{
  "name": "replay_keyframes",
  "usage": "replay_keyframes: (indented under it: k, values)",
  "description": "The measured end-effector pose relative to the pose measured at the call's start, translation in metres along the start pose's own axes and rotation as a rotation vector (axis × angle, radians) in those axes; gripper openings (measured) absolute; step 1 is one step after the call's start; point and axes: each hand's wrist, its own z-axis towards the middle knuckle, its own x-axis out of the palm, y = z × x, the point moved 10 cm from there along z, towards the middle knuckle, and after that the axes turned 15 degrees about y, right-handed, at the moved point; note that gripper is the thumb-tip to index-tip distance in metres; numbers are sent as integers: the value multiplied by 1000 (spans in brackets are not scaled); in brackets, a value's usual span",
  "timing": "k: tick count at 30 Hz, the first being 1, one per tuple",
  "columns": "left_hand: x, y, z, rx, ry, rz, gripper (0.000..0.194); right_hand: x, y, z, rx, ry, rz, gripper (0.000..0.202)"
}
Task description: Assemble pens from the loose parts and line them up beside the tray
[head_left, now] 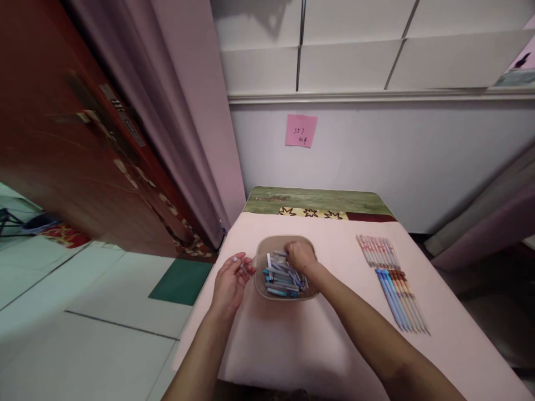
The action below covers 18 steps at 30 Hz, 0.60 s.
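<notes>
Both bare forearms (359, 320) stretch forward over the pink-covered bench (338, 351). The left hand (234, 275), palm up with fingers curled, holds a thin, pale, pen-like item (244, 268) beside a beige, round-cornered plastic container (267, 243). The right hand (300, 256) is palm-down inside, among slim blue and white pens (281, 277); its grip is hidden.
</notes>
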Motion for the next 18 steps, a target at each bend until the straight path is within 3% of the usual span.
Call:
replay_keyframes:
  k: [3, 11, 14, 18]
  values:
    - [3, 8, 2, -37, 0, -8, 16, -1, -2, -15, 16, -13, 6, 27]
    - [10, 13, -1, -46, 9, -29, 16, 28, 30, -33, -44, 42, 25, 23]
    - [10, 8, -3, -2, 20, -36, 15, 33, 29, -32, -39, 29, 58, 23]
    - [25, 3, -7, 24, 119, -15, 22, 27, 17, -37, -36, -6, 148, 15]
